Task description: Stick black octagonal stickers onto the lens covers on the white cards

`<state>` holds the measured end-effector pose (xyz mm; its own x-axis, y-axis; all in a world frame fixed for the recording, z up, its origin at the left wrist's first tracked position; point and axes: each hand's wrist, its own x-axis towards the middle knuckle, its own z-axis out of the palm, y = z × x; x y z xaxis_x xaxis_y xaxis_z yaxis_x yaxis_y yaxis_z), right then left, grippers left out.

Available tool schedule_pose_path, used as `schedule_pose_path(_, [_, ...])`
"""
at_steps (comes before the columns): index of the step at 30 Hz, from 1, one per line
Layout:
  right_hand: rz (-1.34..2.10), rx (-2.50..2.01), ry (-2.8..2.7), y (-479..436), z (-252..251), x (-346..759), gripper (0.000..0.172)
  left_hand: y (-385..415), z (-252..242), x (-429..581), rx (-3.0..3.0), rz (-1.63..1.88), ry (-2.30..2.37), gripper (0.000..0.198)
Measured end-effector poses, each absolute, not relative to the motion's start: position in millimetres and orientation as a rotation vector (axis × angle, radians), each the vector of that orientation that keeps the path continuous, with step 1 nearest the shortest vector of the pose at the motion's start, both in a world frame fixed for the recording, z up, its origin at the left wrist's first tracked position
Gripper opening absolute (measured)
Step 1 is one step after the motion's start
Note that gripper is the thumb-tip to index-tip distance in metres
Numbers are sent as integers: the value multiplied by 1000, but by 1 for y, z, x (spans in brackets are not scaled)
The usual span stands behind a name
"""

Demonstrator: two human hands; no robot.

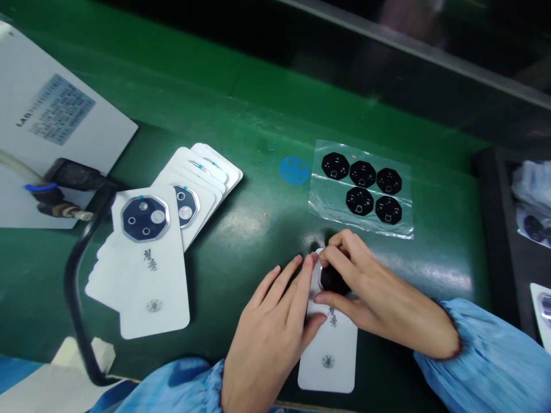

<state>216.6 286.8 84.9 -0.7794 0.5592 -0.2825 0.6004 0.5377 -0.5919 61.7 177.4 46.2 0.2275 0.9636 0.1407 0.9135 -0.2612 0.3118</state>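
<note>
A white phone back cover [327, 367] with a dark printed emblem lies on the green bench in front of me. My left hand [275, 327] rests along its left edge, open, with fingers stretched out flat. At its upper end, my right hand [361, 281] bends thumb and fingers around a black octagonal sticker [333, 281] over the camera area, gripping it at its edges. The fingers hide part of the sticker. Beyond the right hand, a clear film sheet [329, 199] carries several similar black octagonal stickers [362, 174].
Fanned white phone back covers [172, 321] with dark camera plates lie at left. Beside the film is a blue octagonal piece [294, 170]. A white box-like device [103, 126] and a black cable [71, 281] occupy the far left. A black tray [495, 229] stands right.
</note>
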Motion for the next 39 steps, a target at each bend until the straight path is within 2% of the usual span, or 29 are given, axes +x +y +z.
schedule_pose_path(32, [-1091, 942, 2823, 282, 75, 232, 29, 177, 44, 62, 2298, 491, 1793, 57])
schedule_pose_path(39, [-1106, 884, 2784, 288, 75, 231, 18, 179, 44, 63, 2293, 501, 1797, 55])
